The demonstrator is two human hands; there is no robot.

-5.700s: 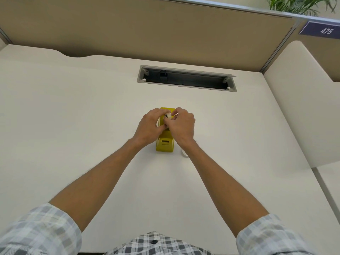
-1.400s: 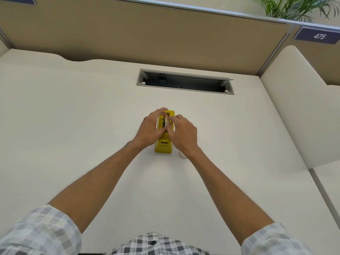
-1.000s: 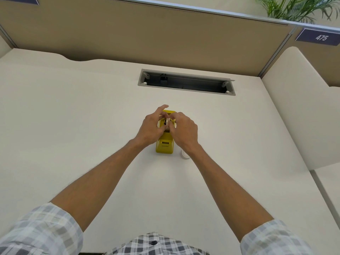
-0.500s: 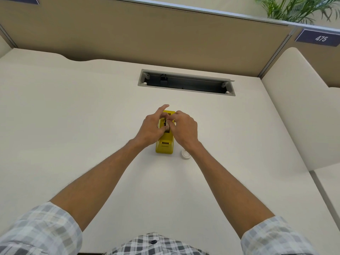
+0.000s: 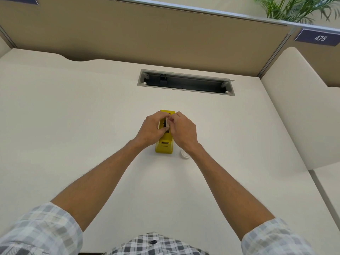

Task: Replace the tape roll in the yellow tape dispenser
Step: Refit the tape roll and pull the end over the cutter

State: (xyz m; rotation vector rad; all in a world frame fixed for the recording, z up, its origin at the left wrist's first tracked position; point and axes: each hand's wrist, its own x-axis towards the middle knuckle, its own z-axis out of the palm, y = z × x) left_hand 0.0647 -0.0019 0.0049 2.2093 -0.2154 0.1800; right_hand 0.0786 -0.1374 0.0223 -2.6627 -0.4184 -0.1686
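Note:
The yellow tape dispenser (image 5: 164, 146) stands in the middle of the white desk (image 5: 73, 116), its long axis pointing away from me. My left hand (image 5: 151, 128) wraps its left side and my right hand (image 5: 183, 130) its right side. Between the fingertips of both hands sits a small white tape roll (image 5: 166, 124) over the dispenser's dark well. How deep it sits in the well is hidden by my fingers. A second small white roll (image 5: 184, 155) lies flat on the desk just right of the dispenser's near end, beside my right wrist.
A grey recessed cable tray (image 5: 185, 83) is cut into the desk behind the dispenser. Tan partition walls (image 5: 147, 34) close off the back, and a white divider (image 5: 294, 107) rises on the right. A plant (image 5: 294, 8) shows over the partition.
My left index finger, raised half a second ago, has curled back down onto the roll. Both hands stay on the dispenser, which has not shifted.

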